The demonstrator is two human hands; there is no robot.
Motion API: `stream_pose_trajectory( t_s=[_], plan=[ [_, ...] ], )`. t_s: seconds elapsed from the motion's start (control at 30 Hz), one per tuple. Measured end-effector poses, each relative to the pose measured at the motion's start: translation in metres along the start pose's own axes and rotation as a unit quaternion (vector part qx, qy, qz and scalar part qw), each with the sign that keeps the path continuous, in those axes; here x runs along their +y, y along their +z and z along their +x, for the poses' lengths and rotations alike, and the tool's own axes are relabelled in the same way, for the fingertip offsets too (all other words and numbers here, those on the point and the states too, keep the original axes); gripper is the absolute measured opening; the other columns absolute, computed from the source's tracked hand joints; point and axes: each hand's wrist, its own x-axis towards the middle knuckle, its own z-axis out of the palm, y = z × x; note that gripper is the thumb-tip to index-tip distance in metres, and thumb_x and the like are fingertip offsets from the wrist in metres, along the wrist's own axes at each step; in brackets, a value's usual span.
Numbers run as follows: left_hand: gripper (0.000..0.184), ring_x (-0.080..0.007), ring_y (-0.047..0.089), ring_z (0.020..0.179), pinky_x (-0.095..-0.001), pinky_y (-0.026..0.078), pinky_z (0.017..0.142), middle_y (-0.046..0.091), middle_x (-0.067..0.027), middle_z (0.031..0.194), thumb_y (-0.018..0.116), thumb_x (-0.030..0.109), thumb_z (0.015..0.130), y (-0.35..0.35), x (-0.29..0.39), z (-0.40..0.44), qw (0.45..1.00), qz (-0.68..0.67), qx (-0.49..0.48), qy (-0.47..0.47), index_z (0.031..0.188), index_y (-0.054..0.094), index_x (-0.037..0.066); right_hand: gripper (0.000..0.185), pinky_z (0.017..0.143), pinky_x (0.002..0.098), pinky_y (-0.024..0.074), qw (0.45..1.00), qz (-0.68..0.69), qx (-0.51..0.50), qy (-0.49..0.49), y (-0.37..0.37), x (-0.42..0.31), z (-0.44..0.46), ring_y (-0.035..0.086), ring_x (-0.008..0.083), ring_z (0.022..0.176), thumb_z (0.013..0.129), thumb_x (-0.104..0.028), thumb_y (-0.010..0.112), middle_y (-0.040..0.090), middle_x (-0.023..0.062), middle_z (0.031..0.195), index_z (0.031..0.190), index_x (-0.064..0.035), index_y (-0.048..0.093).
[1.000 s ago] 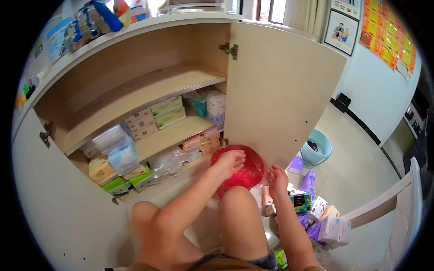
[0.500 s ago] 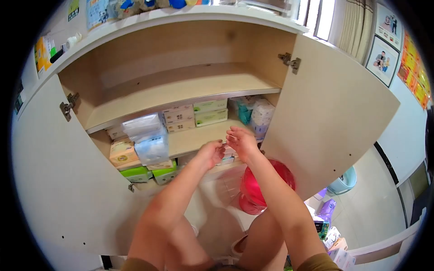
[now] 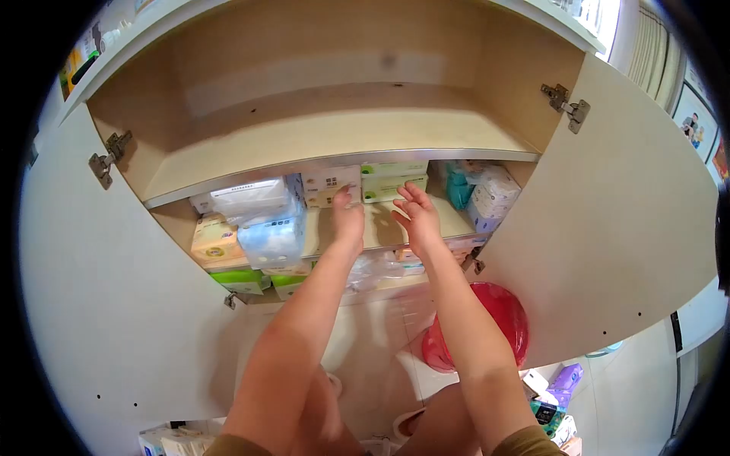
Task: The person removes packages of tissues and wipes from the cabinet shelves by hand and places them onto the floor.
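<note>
My left hand point(image 3: 349, 218) reaches into the middle shelf of the cabinet, in front of the pale pink tissue packs point(image 3: 331, 181). Its fingers are apart and nothing is in them. Beside it on the right, my right hand point(image 3: 417, 216) is spread open, empty, before the green and white tissue packs point(image 3: 393, 187). Blue and white plastic-wrapped packs point(image 3: 272, 239) lie left of my hands, next to an orange pack point(image 3: 216, 238). White wrapped rolls point(image 3: 494, 194) and a teal bag point(image 3: 458, 187) stand at the right end of the shelf.
Both cabinet doors point(image 3: 631, 220) stand open. A red basin point(image 3: 508, 315) is on the floor at the right, near purple packs point(image 3: 564, 380) and other packages. Clear plastic point(image 3: 372, 270) and green packs point(image 3: 240, 280) occupy the bottom level.
Both hands have moved from above the red basin to the middle shelf and into it. The view has swung left and closer to the cabinet.
</note>
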Motion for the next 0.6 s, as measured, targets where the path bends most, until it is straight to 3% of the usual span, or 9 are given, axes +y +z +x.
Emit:
stream_pose_trajectory(
  t_s=[0.1,0.2,0.3,0.43,0.53,0.57,0.6],
  plan=[
    [0.042,-0.017,0.041,0.094,-0.027,0.034,0.077,0.034,-0.0132,0.116,0.043,-0.003,0.068,-0.009,-0.007,0.006,0.992,0.043,0.09,0.074,0.109,0.039,0.004,0.043,0.078,0.0311,0.0394,0.999,-0.009,-0.045,-0.008,0.011,0.005,0.006,0.045,0.0162,0.094,0.074,-0.003,0.041,0.04,0.0082,0.114,0.117,-0.0036,0.033],
    [0.036,-0.0173,0.041,0.088,-0.0272,0.035,0.076,0.038,-0.0116,0.108,0.045,-0.003,0.065,-0.018,0.011,-0.008,0.983,0.053,0.095,0.15,0.101,0.044,0.003,0.042,0.077,0.0294,0.039,0.994,-0.021,-0.106,0.005,0.034,0.01,0.006,0.045,0.0155,0.093,0.075,-0.006,0.044,0.042,0.0079,0.112,0.116,-0.0041,0.034],
    [0.032,-0.0207,0.041,0.087,-0.0318,0.033,0.079,0.038,-0.0111,0.097,0.046,-0.001,0.066,-0.034,0.045,-0.037,0.956,0.111,0.188,0.197,0.097,0.044,0.003,0.043,0.077,0.0279,0.0385,0.986,-0.036,-0.161,0.008,0.059,0.015,0.002,0.045,0.0147,0.094,0.075,-0.008,0.046,0.042,0.0076,0.112,0.116,-0.0061,0.035],
    [0.031,-0.0205,0.038,0.084,-0.0325,0.033,0.078,0.035,-0.0104,0.095,0.047,-0.002,0.066,-0.078,0.06,-0.045,0.927,0.154,0.268,0.213,0.096,0.042,0.003,0.042,0.077,0.0273,0.0381,0.976,-0.047,-0.211,0.003,0.089,0.021,-0.007,0.045,0.014,0.093,0.076,-0.009,0.046,0.042,0.0071,0.113,0.117,-0.0076,0.035],
    [0.035,-0.0214,0.037,0.089,-0.0321,0.031,0.081,0.034,-0.0117,0.101,0.048,0.001,0.068,-0.111,0.066,-0.035,0.889,0.095,0.378,0.239,0.101,0.038,0.003,0.042,0.077,0.0272,0.0376,0.967,-0.062,-0.246,-0.007,0.107,0.022,-0.016,0.044,0.0135,0.093,0.077,-0.01,0.046,0.043,0.0064,0.112,0.117,-0.0077,0.035],
    [0.035,-0.0214,0.037,0.089,-0.0321,0.031,0.081,0.034,-0.0117,0.101,0.048,0.001,0.068,-0.121,0.072,-0.031,0.888,0.094,0.381,0.241,0.101,0.038,0.003,0.042,0.077,0.0269,0.0375,0.965,-0.072,-0.251,-0.014,0.112,0.024,-0.018,0.044,0.0137,0.093,0.077,-0.01,0.047,0.043,0.0064,0.112,0.117,-0.0072,0.035],
    [0.031,-0.0207,0.037,0.09,-0.0318,0.03,0.082,0.036,-0.011,0.101,0.047,0.004,0.07,-0.129,0.077,-0.028,0.9,0.002,0.353,0.256,0.1,0.038,0.003,0.043,0.077,0.0265,0.0375,0.963,-0.081,-0.255,-0.021,0.117,0.026,-0.021,0.044,0.014,0.094,0.076,-0.01,0.047,0.043,0.0063,0.111,0.117,-0.0068,0.035]
  ],
)
